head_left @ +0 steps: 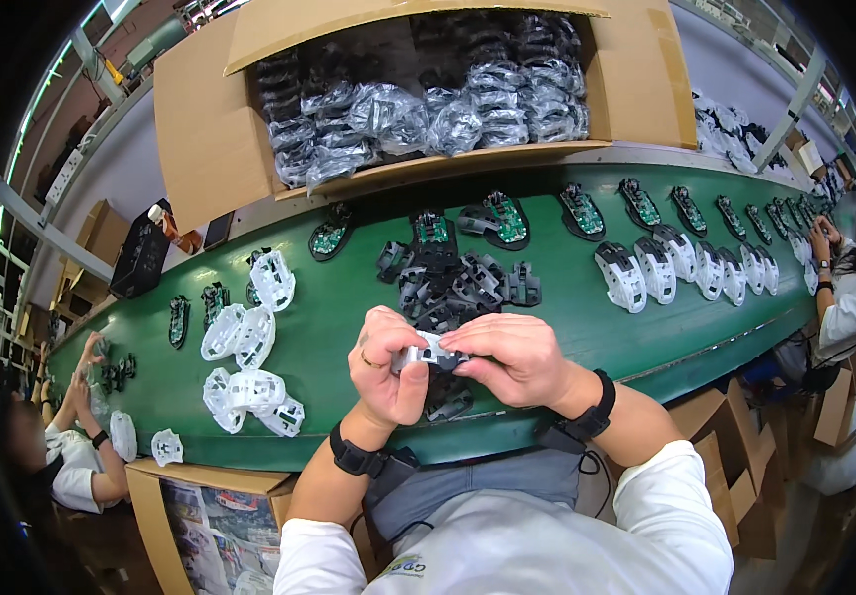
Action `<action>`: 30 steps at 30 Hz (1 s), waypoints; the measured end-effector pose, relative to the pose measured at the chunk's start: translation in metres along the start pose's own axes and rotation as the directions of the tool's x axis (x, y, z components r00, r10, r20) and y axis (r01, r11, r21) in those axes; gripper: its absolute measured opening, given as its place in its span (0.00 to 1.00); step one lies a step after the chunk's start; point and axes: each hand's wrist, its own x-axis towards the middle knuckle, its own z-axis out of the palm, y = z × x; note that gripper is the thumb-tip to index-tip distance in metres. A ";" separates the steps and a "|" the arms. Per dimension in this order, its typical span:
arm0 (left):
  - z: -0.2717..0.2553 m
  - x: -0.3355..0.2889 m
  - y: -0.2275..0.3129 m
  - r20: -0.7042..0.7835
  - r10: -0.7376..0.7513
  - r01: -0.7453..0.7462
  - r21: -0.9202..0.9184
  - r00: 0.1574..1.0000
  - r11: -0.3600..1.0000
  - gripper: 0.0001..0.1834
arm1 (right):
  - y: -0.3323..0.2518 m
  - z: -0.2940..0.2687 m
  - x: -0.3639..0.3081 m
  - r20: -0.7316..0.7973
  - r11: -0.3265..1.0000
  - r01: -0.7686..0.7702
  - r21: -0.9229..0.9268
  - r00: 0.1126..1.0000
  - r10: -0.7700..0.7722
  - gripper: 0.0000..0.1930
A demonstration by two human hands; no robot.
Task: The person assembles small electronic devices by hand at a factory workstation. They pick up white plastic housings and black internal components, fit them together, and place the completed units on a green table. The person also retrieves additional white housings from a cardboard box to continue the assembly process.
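Observation:
Both my hands meet over the near edge of the green work surface (537, 407). Between them is a small white plastic shell (431, 347), shaped like part of a computer mouse, with a dark piece at its right end. My left hand (380, 369) pinches its left side with thumb and fingers. From the other side, my right hand (519, 357) grips it, fingertips pressing on top and thumb below. Just beyond my fingers lies a heap of dark grey plastic parts (463, 288). My fingers partly cover the shell, so its underside is hidden.
White shells lie in a cluster (254, 392) at left and a row (656, 268) at right. Black bases with green circuit boards (581, 212) line the far side. Behind stands an open carton (636, 74) of bagged parts (383, 114). Co-workers sit at left and right.

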 end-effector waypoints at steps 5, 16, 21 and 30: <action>-0.001 0.018 -0.002 0.112 -0.012 -0.008 0.176 0.994 0.984 0.20 | 0.001 -0.019 0.004 -0.214 0.953 -0.303 0.012 0.930 0.298 0.05; -0.120 0.015 -0.103 -0.363 -0.496 0.364 0.926 0.789 -0.098 0.34 | 0.072 -0.080 0.052 0.125 0.680 -0.272 -0.681 0.872 0.474 0.22; -0.107 0.028 -0.088 -0.333 -0.642 0.410 0.912 0.690 -0.032 0.31 | 0.145 -0.062 0.063 0.343 0.581 -0.042 -0.813 0.772 0.535 0.24; -0.101 0.014 -0.088 -0.263 -0.157 0.303 0.888 0.952 0.347 0.14 | 0.107 -0.058 0.048 0.211 0.700 -0.268 -0.662 0.830 0.517 0.29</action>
